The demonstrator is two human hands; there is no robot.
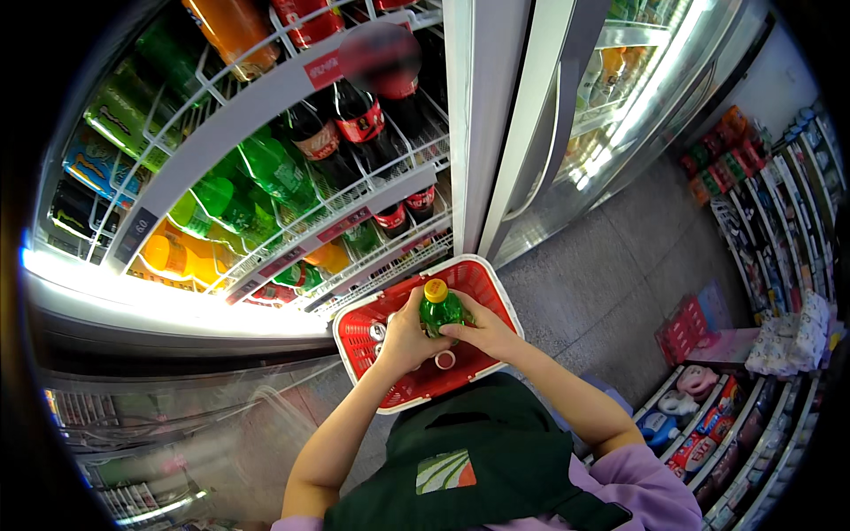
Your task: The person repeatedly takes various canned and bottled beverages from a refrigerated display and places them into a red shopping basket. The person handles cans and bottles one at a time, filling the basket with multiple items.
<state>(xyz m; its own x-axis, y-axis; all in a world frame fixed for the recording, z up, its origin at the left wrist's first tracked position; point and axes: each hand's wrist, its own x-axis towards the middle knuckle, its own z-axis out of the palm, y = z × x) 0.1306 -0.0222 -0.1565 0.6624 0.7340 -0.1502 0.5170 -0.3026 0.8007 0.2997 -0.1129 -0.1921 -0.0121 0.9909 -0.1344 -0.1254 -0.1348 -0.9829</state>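
Observation:
Between my hands stands a green plastic bottle (441,312) with a yellow cap, upright over a red plastic shopping basket (488,285) with a white rim. My left hand (406,335) grips the bottle from its left side. From the right, my right hand (485,325) holds it too, with the thumb across the front. Inside the basket, metal cans (377,332) show beside my left hand, and a round pinkish-white lid or cap (445,360) shows below the bottle. My hands cover part of the basket's contents.
At the left, a lit drinks fridge (199,119) stands open, its wire shelves holding soda bottles (272,166) and cans (119,126). Its door has a long handle (551,146). Grey floor tiles (597,259) lie right of the basket, before stocked shelves (717,431).

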